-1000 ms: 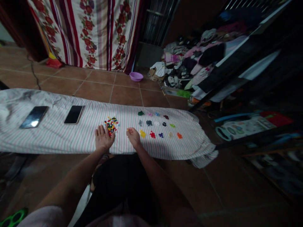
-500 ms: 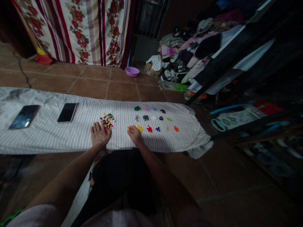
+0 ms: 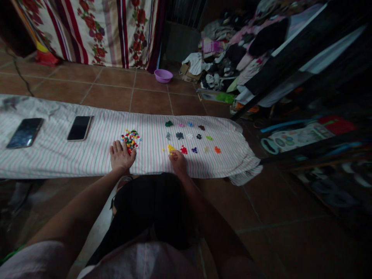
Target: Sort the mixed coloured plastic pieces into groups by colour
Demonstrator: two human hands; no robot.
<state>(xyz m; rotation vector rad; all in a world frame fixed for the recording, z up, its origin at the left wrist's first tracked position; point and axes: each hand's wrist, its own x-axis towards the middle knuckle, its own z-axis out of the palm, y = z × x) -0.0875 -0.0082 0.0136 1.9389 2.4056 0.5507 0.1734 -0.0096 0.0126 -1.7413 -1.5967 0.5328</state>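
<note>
My left hand (image 3: 121, 155) lies flat with its fingers spread on the striped cloth, its fingertips and thumb against a mixed pile of small coloured pieces (image 3: 131, 138). At the near edge of a small yellow heap (image 3: 170, 148), the fingers of my right hand (image 3: 178, 159) are pinched together. A bit of yellow shows at its fingertips. One stray yellow piece (image 3: 163, 150) lies just left of that heap. Close by on the right are small groups of red pieces (image 3: 183, 149) and dark blue pieces (image 3: 194, 150). The pieces are too small to make out their exact kind.
More single-colour groups, such as dark green (image 3: 169, 123), grey (image 3: 179, 136) and orange (image 3: 217, 149), sit in rows on the striped cloth (image 3: 151, 162). A phone (image 3: 79, 128) and a dark tablet-like device (image 3: 25, 133) lie left. A purple basin (image 3: 163, 76) stands on the floor.
My right hand has moved right, to the near edge of the yellow heap. A stray yellow piece now shows left of it. My left hand stays by the mixed pile; the camera view has tilted slightly.
</note>
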